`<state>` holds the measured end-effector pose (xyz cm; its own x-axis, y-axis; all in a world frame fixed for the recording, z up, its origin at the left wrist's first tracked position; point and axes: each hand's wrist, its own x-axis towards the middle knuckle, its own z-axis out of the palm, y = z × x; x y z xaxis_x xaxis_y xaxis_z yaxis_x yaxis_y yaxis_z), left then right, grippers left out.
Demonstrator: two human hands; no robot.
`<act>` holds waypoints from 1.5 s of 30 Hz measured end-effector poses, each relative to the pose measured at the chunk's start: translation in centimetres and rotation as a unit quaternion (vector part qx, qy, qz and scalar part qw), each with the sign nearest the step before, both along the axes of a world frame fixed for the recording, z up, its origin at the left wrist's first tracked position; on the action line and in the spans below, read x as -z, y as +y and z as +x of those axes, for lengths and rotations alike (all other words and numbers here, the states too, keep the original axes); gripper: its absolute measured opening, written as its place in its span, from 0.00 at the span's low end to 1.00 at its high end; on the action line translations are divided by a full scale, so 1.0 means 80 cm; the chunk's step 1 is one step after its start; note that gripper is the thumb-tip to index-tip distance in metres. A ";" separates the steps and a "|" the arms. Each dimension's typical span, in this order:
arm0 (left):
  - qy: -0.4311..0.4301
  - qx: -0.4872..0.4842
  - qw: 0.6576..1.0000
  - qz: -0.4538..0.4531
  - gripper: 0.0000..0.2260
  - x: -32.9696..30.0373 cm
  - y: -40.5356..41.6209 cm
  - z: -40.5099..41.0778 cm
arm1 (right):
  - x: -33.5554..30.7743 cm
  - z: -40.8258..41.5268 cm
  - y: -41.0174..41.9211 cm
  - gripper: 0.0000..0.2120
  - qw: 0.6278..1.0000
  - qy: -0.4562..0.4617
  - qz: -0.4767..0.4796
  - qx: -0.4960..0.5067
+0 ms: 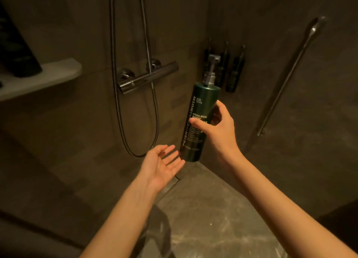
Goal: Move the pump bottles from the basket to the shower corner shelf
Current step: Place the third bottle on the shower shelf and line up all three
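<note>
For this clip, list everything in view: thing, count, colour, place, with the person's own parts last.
Pump bottle: 1, dark green with grey pump, mid-frame, held upright, slightly tilted, in the air.
Wall bottles: 3, dark, mounted on the right wall behind the pump bottle.
Shelf: 1, pale, upper left corner.
Dark bottle: 1, black, standing on the shelf, partly cut off by the frame edge.
Mixer bar: 1, chrome, on the back wall.
Hose: 1, metal, looping below the mixer bar.
Grab rail: 1, metal, slanted on the right wall.
Floor: marbled grey, bottom centre.
Left hand: open, palm up, just below the pump bottle.
Right hand: gripping the pump bottle's middle.
</note>
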<state>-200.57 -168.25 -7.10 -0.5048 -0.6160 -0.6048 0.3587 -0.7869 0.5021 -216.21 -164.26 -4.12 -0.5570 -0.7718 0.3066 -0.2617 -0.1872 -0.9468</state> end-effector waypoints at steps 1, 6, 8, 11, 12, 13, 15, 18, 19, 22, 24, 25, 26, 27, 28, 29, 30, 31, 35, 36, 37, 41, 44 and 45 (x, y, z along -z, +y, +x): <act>0.008 -0.022 1.000 -0.008 0.12 -0.010 -0.011 -0.002 | -0.011 -0.006 -0.017 0.32 1.000 0.000 -0.009 -0.016; 0.036 -0.123 0.989 -0.070 0.14 -0.063 -0.070 0.004 | -0.068 -0.011 -0.115 0.32 0.991 0.009 -0.053 -0.121; 0.030 -0.161 0.981 -0.101 0.14 -0.084 -0.094 0.012 | -0.094 -0.002 -0.154 0.30 0.983 0.013 -0.073 -0.169; 0.024 -0.208 0.965 -0.158 0.13 -0.115 -0.124 0.030 | -0.128 0.020 -0.208 0.31 0.965 0.008 -0.113 -0.235; 0.020 -0.226 0.958 -0.174 0.13 -0.124 -0.132 0.038 | -0.137 0.031 -0.224 0.31 0.960 0.005 -0.121 -0.254; 0.017 -0.247 0.951 -0.185 0.13 -0.133 -0.140 0.047 | -0.147 0.044 -0.239 0.32 0.954 0.002 -0.128 -0.272; 0.015 -0.283 0.936 -0.210 0.13 -0.150 -0.159 0.062 | -0.165 0.068 -0.270 0.34 0.941 0.001 -0.145 -0.307; -0.003 -0.320 0.912 -0.255 0.14 -0.160 -0.185 0.075 | -0.180 0.097 -0.315 0.35 0.923 0.004 -0.159 -0.351; -0.006 -0.330 0.904 -0.270 0.16 -0.162 -0.193 0.078 | -0.184 0.104 -0.329 0.36 0.918 0.004 -0.167 -0.361; -0.034 -0.364 0.881 -0.301 0.22 -0.167 -0.214 0.085 | -0.195 0.122 -0.368 0.35 0.899 -0.008 -0.173 -0.402; -0.071 -0.376 0.868 -0.318 0.19 -0.171 -0.227 0.088 | -0.201 0.133 -0.391 0.35 0.885 -0.008 -0.170 -0.434; -0.094 -0.381 0.858 -0.332 0.17 -0.172 -0.235 0.090 | -0.204 0.139 -0.403 0.35 0.877 -0.004 -0.169 -0.450; -0.121 -0.386 0.846 -0.347 0.16 -0.173 -0.242 0.092 | -0.206 0.144 -0.413 0.35 0.868 -0.001 -0.171 -0.466; -0.155 -0.393 0.831 -0.363 0.17 -0.173 -0.249 0.093 | -0.207 0.149 -0.424 0.35 0.860 -0.002 -0.173 -0.480; -0.196 -0.401 0.813 -0.374 0.18 -0.172 -0.256 0.095 | -0.206 0.155 -0.434 0.34 0.851 -0.006 -0.175 -0.494; -0.242 -0.410 0.794 -0.379 0.18 -0.171 -0.263 0.096 | -0.204 0.159 -0.443 0.34 0.843 -0.012 -0.176 -0.508; -0.287 -0.422 0.772 -0.378 0.16 -0.170 -0.271 0.097 | -0.201 0.164 -0.452 0.34 0.836 -0.017 -0.176 -0.519; -0.327 -0.433 0.750 -0.379 0.14 -0.169 -0.279 0.096 | -0.199 0.168 -0.460 0.34 0.830 -0.021 -0.178 -0.529; -0.495 -0.433 0.647 -0.386 0.19 -0.164 -0.307 0.087 | -0.188 0.187 -0.483 0.34 0.806 -0.039 -0.187 -0.560; -0.530 -0.437 0.618 -0.382 0.21 -0.162 -0.311 0.083 | -0.186 0.192 -0.487 0.34 0.801 -0.043 -0.187 -0.567; -0.560 -0.443 0.592 -0.375 0.23 -0.159 -0.315 0.080 | -0.184 0.197 -0.491 0.34 0.798 -0.047 -0.185 -0.572; -0.697 -0.446 0.460 -0.322 0.26 -0.153 -0.325 0.067 | -0.180 0.215 -0.497 0.35 0.792 -0.053 -0.184 -0.580; -0.755 -0.432 0.404 -0.284 0.27 -0.151 -0.334 0.068 | -0.175 0.223 -0.494 0.35 0.791 -0.038 -0.184 -0.582; -0.755 -0.433 0.404 -0.282 0.27 -0.150 -0.336 0.068 | -0.173 0.223 -0.494 0.35 0.794 -0.030 -0.186 -0.578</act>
<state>-195.11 -195.14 4.91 0.7289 -0.4217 0.5393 -0.6737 -0.3016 0.6747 -198.35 -203.80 9.71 0.4351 -0.6406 0.6327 0.3321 -0.5390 -0.7741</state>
